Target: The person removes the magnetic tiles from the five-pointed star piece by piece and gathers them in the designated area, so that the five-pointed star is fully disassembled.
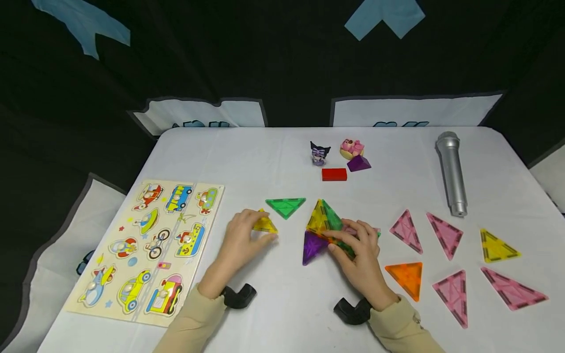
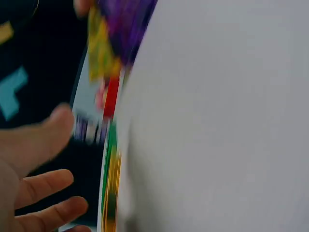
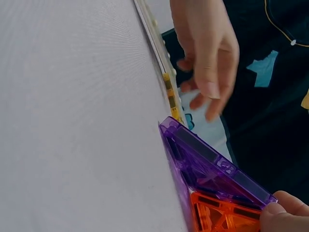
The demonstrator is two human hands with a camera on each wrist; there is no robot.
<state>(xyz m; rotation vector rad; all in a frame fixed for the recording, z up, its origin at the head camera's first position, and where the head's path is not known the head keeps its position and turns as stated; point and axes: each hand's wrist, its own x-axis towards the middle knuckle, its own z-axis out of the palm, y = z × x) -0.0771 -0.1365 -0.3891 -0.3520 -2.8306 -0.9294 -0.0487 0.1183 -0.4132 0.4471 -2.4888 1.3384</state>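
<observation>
While the right hand (image 1: 359,245) steadies a partly joined cluster of tiles (image 1: 324,228), the left hand (image 1: 240,240) pinches a yellow triangle (image 1: 265,224); judging by the loose triangles (image 1: 446,234) lying about the table (image 1: 273,152), most remain unjoined.

Head camera is looking forward and down over the whole white table (image 1: 282,314). Both wrist cameras are skimming the tabletop at close range, sharing the purple triangle tile (image 3: 212,169).

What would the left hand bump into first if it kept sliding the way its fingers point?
Probably the green triangle. The left hand, holding a small yellow triangle, points up and to the right across the table, and that green piece lies just beyond its fingertips. Depth is hard to judge.
</observation>
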